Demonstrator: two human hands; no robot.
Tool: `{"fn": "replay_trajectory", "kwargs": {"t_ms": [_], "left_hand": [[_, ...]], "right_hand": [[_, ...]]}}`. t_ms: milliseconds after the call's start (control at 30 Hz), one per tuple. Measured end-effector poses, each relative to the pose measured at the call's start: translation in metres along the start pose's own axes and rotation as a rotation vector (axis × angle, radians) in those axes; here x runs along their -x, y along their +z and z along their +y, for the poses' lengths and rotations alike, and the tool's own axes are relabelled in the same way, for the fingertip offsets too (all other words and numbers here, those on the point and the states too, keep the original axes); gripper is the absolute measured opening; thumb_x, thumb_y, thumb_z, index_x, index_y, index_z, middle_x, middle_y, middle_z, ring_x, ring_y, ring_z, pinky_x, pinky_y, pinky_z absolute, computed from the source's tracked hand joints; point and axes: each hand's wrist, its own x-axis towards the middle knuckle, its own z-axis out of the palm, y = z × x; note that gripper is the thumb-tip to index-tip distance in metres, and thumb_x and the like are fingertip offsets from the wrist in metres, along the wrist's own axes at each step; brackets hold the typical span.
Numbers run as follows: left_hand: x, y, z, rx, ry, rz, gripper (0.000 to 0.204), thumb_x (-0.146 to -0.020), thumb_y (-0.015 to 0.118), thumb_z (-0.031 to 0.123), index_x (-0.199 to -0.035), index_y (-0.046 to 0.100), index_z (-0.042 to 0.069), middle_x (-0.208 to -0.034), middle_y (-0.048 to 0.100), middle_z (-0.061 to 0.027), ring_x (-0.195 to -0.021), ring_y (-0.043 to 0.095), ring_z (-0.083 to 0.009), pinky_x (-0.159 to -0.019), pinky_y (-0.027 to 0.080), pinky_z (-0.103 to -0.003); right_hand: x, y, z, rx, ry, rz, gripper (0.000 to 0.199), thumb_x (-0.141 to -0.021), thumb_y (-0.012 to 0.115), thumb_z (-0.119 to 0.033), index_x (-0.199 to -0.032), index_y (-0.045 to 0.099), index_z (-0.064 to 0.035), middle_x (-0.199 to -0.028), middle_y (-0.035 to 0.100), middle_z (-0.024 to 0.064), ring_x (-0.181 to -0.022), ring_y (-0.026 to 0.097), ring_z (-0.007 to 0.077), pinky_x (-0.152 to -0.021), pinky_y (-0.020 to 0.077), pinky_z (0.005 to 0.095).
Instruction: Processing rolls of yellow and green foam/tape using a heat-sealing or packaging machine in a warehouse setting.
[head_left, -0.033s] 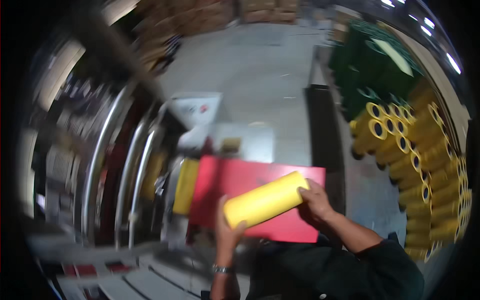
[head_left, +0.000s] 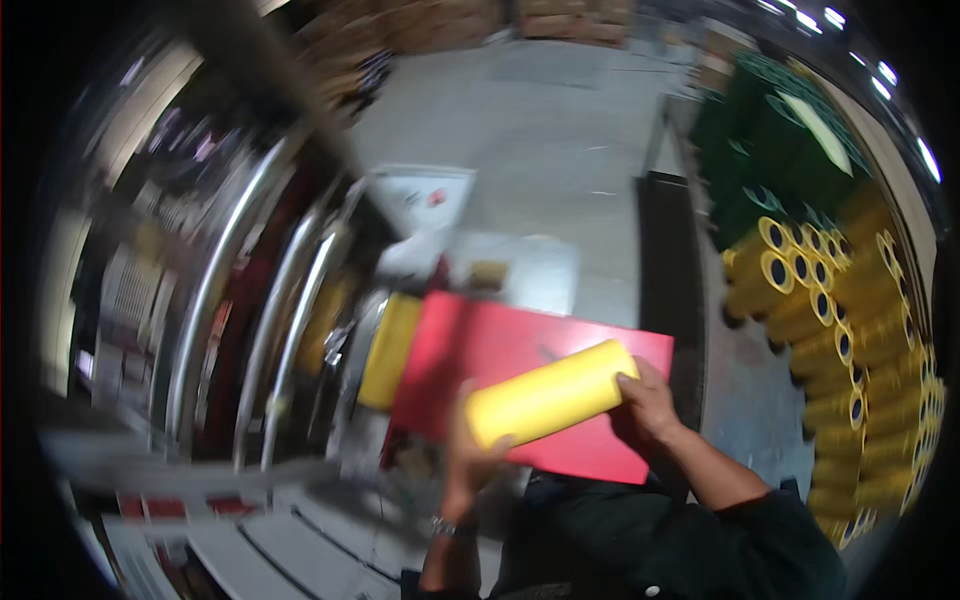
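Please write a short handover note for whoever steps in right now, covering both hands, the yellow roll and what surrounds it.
Left hand: grips the near-left end of the yellow roll, a watch on its wrist.
Right hand: holds the roll's far-right end, fingers on its rim.
The roll is lifted level above the red flat surface.
A second yellow roll stands at the red surface's left edge, next to the shiny metal rollers.
To the right, stacked yellow rolls lie with their core ends showing; green rolls are behind them.
Done: one roll is in hand. Left: it is not yet set down anywhere.
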Motion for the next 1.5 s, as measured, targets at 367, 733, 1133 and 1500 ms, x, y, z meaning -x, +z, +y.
{"fn": "replay_trajectory", "kwargs": {"t_ms": [367, 733, 1133, 1500], "left_hand": [[-0.002, -0.029, -0.024, -0.087, 0.236, -0.023, 0.088, -0.070, 0.088, 0.015, -0.143, 0.042, 0.002, -0.141, 0.050, -0.0223, -0.134, 0.047, -0.0406, -0.111, 0.041, -0.047], [-0.014, -0.091, -0.057, -0.091, 0.187, 0.221, 0.080, -0.069, 0.087, 0.019, -0.137, 0.047, 0.004, -0.134, 0.055, -0.0196, -0.124, 0.055, -0.0390, -0.100, 0.049, -0.045], [-0.041, -0.139, -0.091, -0.245, 0.057, 0.408, 0.083, -0.066, 0.086, 0.021, -0.137, 0.048, 0.000, -0.133, 0.055, -0.0232, -0.123, 0.055, -0.0412, -0.104, 0.046, -0.046], [-0.058, -0.180, -0.157, -0.270, -0.111, 0.564, 0.089, -0.069, 0.085, 0.015, -0.146, 0.042, -0.001, -0.144, 0.051, -0.0196, -0.133, 0.050, -0.0318, -0.114, 0.036, -0.042]], "right_hand": [[-0.036, 0.026, 0.003, 0.379, -0.225, 0.125, 0.039, -0.095, 0.063, -0.017, -0.129, 0.052, -0.0014, -0.119, 0.060, 0.0075, -0.111, 0.057, 0.0171, -0.100, 0.0448, 0.0339], [-0.119, 0.120, 0.024, 0.415, -0.185, -0.086, 0.039, -0.095, 0.064, -0.014, -0.129, 0.053, 0.0008, -0.114, 0.062, 0.0084, -0.104, 0.061, 0.0165, -0.094, 0.0481, 0.0319], [-0.206, 0.216, 0.037, 0.743, -0.312, -0.312, 0.040, -0.095, 0.060, -0.011, -0.130, 0.055, 0.0077, -0.119, 0.065, 0.0146, -0.110, 0.061, 0.0197, -0.099, 0.0467, 0.0330], [-0.288, 0.306, 0.104, 0.601, -0.264, -0.475, 0.044, -0.086, 0.071, -0.027, -0.121, 0.063, -0.0022, -0.111, 0.069, 0.0161, -0.105, 0.067, 0.0258, -0.095, 0.0507, 0.0366]]}}
